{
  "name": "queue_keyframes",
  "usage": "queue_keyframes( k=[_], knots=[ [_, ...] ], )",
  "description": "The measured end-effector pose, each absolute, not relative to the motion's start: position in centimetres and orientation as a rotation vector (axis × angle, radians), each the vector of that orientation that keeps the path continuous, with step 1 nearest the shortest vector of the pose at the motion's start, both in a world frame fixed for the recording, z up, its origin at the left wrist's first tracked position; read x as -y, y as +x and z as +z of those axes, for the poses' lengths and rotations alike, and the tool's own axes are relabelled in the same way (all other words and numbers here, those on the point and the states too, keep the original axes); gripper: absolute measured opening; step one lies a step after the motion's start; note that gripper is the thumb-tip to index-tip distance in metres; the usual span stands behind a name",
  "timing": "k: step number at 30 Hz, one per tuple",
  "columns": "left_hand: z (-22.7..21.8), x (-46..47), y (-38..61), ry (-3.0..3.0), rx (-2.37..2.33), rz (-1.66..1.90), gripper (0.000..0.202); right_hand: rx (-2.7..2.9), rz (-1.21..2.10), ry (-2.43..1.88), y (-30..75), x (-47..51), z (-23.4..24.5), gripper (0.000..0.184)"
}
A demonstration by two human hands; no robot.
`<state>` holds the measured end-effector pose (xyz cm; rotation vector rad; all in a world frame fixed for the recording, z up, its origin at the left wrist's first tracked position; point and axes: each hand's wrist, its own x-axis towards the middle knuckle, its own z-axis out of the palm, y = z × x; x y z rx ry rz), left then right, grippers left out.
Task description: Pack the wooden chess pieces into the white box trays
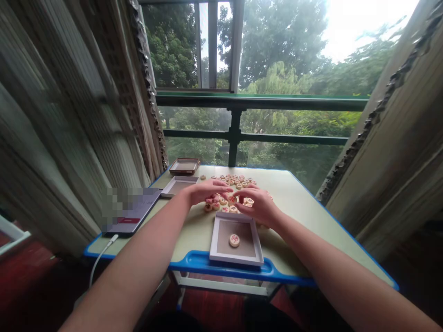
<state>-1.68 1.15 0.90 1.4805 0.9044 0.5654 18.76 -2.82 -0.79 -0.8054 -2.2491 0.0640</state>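
Note:
Round wooden Chinese chess pieces [239, 186] with red or dark characters lie in a loose heap on the table. My left hand [209, 190] is over the heap's left side, its fingers stretched out and apart. From the right, my right hand [256, 202] has its thumb and index finger at the edge of a red-marked chess piece [232, 200], seemingly pinching it. Close in front of me stands a shallow white box tray [213, 240] with a grey bottom. One chess piece [234, 240] with a red character lies face up inside it. My hands hide part of the heap.
Behind my left forearm are another white box tray [169, 186] and a brown-rimmed box [184, 171]. A tablet [134, 214] with a white cable [100, 256] lies at the table's left edge. The table [304, 216] has a blue rim and stands against a railed window.

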Motion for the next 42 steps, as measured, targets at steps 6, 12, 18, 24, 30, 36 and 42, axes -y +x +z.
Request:
queue_keyframes(
  k=[6, 12, 18, 24, 30, 36, 42],
  knots=[
    [1.0, -1.8, -3.4, 1.444, -1.029, 0.472, 0.038, 2.442, 0.173, -0.638, 17.9, 4.7, -0.4, 0.016],
    [1.3, -1.2, -4.5, 1.594, -1.101, 0.039, 0.037, 2.560, 0.241, -0.698, 17.5, 5.2, -0.4, 0.018],
    [1.3, -0.9, -4.3, 1.673, -1.088, -0.072, 0.033, 2.637, 0.114, -0.784, 17.4, 5.4, -0.2, 0.015],
    [1.3, -1.0, -3.8, 1.779, -1.104, 0.081, 0.034, 2.632, 0.090, -0.768, 17.6, 5.1, -0.4, 0.012],
    [1.1, -1.1, -3.2, 1.895, -1.104, 0.134, 0.045, 2.653, 0.118, -0.810, 17.6, 4.9, -0.6, 0.017],
    [0.9, -0.8, -2.3, 1.910, -1.140, 0.092, 0.039, 2.636, 0.076, -0.871, 17.2, 5.2, -0.5, 0.023],
    [1.0, -0.7, -2.1, 1.919, -1.098, 0.090, 0.036, 2.644, 0.044, -0.912, 16.9, 5.5, -0.4, 0.021]
  ],
)
